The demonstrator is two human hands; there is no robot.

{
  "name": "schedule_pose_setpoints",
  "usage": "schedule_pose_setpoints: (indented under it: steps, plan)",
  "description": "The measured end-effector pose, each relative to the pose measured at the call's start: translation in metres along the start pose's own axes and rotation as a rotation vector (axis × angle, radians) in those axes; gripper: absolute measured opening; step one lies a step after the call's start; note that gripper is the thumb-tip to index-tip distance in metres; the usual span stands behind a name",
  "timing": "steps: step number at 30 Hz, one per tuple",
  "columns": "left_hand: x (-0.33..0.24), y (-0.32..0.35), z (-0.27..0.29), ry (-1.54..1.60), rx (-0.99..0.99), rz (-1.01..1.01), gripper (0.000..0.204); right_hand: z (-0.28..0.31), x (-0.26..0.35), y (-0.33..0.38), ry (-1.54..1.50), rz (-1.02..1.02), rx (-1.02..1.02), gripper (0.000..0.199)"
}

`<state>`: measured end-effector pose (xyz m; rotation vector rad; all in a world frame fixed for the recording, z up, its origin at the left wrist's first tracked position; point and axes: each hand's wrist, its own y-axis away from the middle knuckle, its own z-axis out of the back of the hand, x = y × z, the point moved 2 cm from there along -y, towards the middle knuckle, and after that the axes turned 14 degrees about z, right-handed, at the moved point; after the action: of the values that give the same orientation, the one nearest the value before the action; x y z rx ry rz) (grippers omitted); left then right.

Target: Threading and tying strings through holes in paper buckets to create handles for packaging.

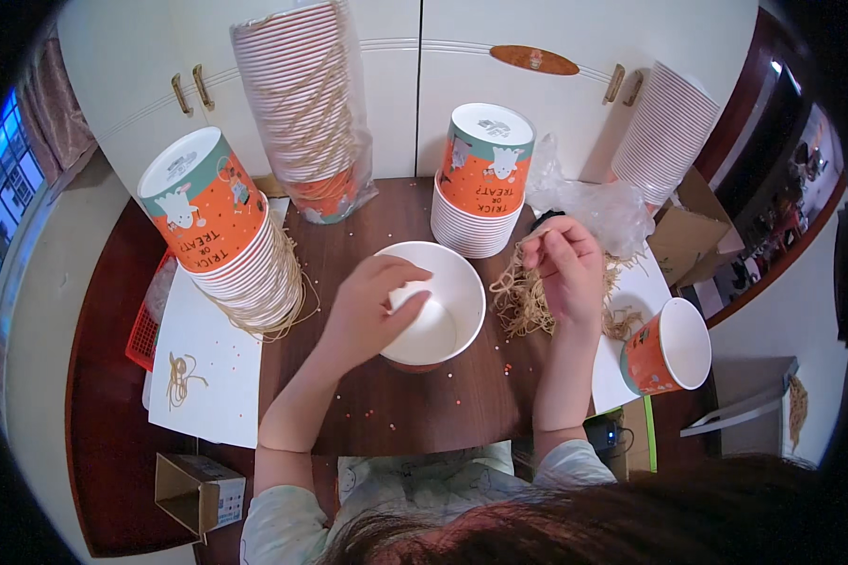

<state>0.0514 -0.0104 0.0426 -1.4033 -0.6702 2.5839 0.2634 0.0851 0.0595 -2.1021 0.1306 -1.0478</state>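
Observation:
A white-lined paper bucket [443,325] stands upright at the middle of the dark table, its mouth facing up. My left hand [372,306] is over its left side, fingers curved and thumb held apart from them; nothing shows between them. To the right, my right hand [567,268] is raised beside a tangled heap of tan cord [528,306], fingertips pinched on a strand of it. An orange and green printed bucket [674,348] lies tilted near the right edge, mouth outward.
Upside-down stacks of printed buckets stand at the left [217,217] and back middle [483,179]; the left one has cords looped around it. Taller bucket stacks [301,104] lean behind, one bagged. A clear plastic bag [598,212] and cardboard box [693,235] are at the right.

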Motion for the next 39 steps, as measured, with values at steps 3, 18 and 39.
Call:
schedule_pose_setpoints:
  steps: [3, 18, 39]
  plan:
    - [0.000, 0.002, -0.016, 0.011, 0.084, -0.005, 0.029, -0.015, -0.002, 0.005, -0.111, -0.035, 0.044, 0.011]
    - [0.005, 0.006, -0.029, 0.202, 0.078, 0.108, 0.008, -0.034, -0.020, 0.007, -0.167, -0.199, 0.116, 0.015]
    - [0.023, -0.006, 0.022, 0.722, 0.126, 0.407, 0.005, 0.026, 0.002, -0.002, 0.882, -0.190, 0.309, 0.016]
